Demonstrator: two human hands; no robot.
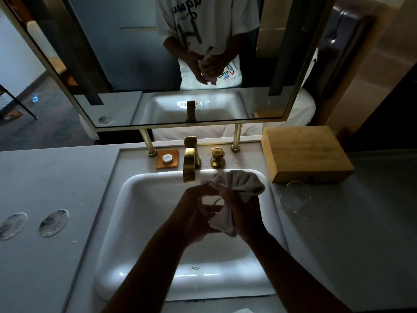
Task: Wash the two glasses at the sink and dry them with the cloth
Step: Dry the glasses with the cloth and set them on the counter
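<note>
**Glass and cloth held over the sink**

Both hands meet above the white sink (pixel 140 199), just in front of the brass tap (pixel 190 163). The left hand (pixel 191 213) has its fingers curled round a glass (pixel 211 205) — only part of the rim shows, faint between the hands. The right hand (pixel 242 211) grips the cloth (pixel 239 181), bunched at the glass, with its gathered end fanning out above the fingers and a tail hanging below.

The second glass (pixel 295 196) stands on the surface (pixel 361 222) right of the sink, just in front of a wooden box (pixel 304 152). Two round wet marks (pixel 53 222) lie on the surface to the left. Behind the tap sit a soap dish (pixel 167 158) and a brass knob (pixel 217 157) — the mirror (pixel 112 53) above reflects the hands.
</note>
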